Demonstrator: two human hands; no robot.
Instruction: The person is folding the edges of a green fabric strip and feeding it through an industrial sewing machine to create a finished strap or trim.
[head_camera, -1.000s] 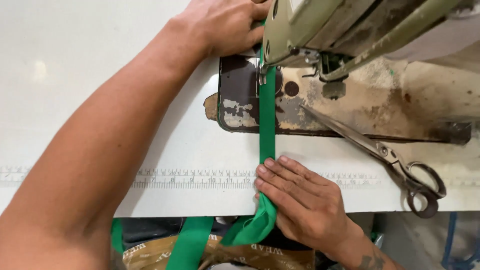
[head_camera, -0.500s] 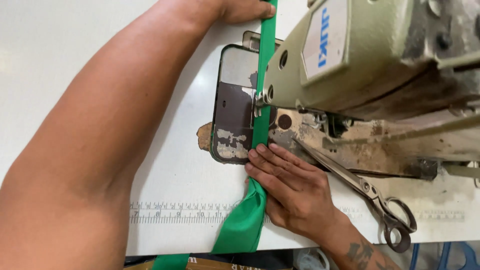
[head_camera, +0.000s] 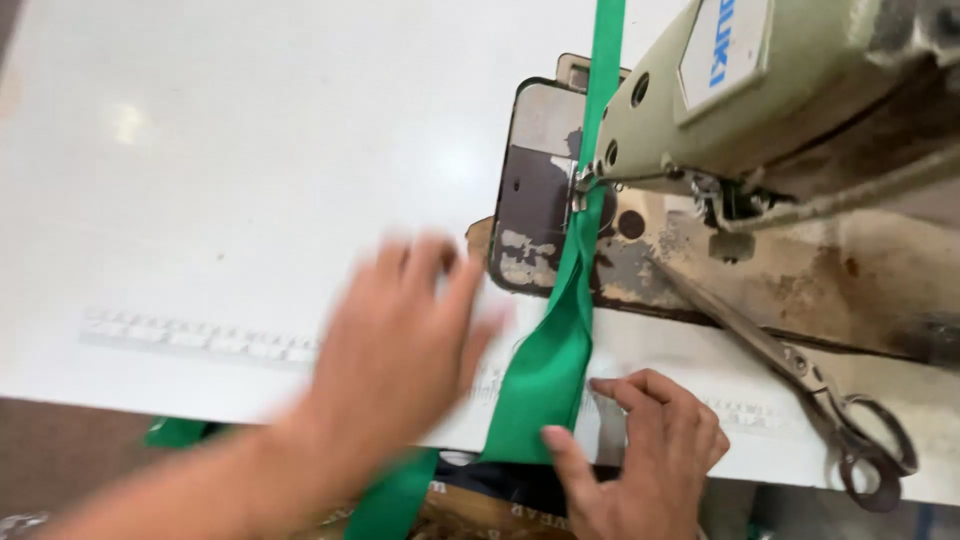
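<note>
A long green fabric strip (head_camera: 560, 340) runs under the head of a pale green sewing machine (head_camera: 760, 90) and down over the front edge of the white table (head_camera: 250, 170). My left hand (head_camera: 400, 350), blurred by motion, hovers with fingers spread just left of the strip and holds nothing. My right hand (head_camera: 640, 460) is at the table's front edge, thumb and fingertips touching the strip's right side near where it folds over. The strip passes over a worn dark metal plate (head_camera: 535, 200) at the needle.
Metal scissors (head_camera: 810, 400) lie on the machine bed to the right, handles toward the table edge. A printed ruler strip (head_camera: 200, 335) runs along the table front. More green fabric (head_camera: 390, 500) hangs below the edge.
My left hand has left the far end of the strip behind the machine and swung back toward me. My right hand has slid back from the plate to the table edge.
</note>
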